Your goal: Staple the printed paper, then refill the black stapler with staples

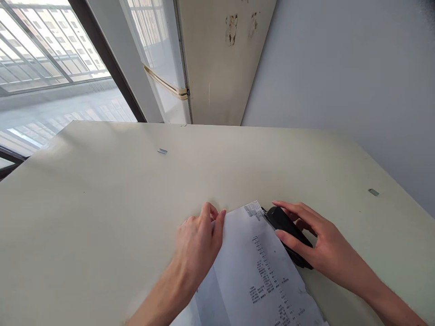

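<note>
Printed sheets of paper (238, 271) lie at an angle near the front of the table, with lines of small dark text. At their upper left edge, my left hand (200, 235) has the paper pinched between thumb and curled fingers. A black stapler (287, 226) lies along the right edge of the sheets, its front end by their top right corner. My right hand (317, 235) is wrapped round the stapler from the right, thumb on the near side and fingers on the far side. Whether the paper's corner sits inside the stapler's jaws I cannot tell.
The pale table (118, 203) spans the view. Small strips, one at the back left (162, 151) and another at the right (373, 192), lie on it. Behind stand a cabinet (220, 81) with a gold handle (166, 83), a grey wall (340, 68) and a window (50, 54).
</note>
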Demonstrator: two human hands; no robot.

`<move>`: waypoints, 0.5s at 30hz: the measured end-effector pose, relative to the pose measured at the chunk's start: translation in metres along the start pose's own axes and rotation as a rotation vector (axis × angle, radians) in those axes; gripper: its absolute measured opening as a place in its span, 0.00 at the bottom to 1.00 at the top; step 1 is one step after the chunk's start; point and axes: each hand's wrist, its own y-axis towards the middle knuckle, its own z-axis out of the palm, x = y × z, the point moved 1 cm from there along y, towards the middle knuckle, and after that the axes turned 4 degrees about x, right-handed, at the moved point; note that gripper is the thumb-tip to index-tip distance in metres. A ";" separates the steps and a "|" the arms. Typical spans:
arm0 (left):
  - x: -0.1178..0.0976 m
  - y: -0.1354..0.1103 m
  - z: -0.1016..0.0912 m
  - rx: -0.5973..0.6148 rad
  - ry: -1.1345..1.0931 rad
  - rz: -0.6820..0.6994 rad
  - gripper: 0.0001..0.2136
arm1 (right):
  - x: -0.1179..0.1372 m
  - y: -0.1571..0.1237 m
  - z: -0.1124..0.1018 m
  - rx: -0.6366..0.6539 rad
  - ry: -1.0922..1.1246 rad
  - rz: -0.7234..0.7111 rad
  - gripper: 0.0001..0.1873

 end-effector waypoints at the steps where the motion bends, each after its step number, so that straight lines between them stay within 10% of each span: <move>1: 0.000 0.000 0.000 0.001 0.002 -0.003 0.16 | 0.001 0.000 0.000 0.017 -0.005 0.008 0.25; 15: -0.001 0.001 0.002 -0.006 0.016 0.026 0.15 | 0.014 0.025 0.014 0.018 0.129 0.157 0.31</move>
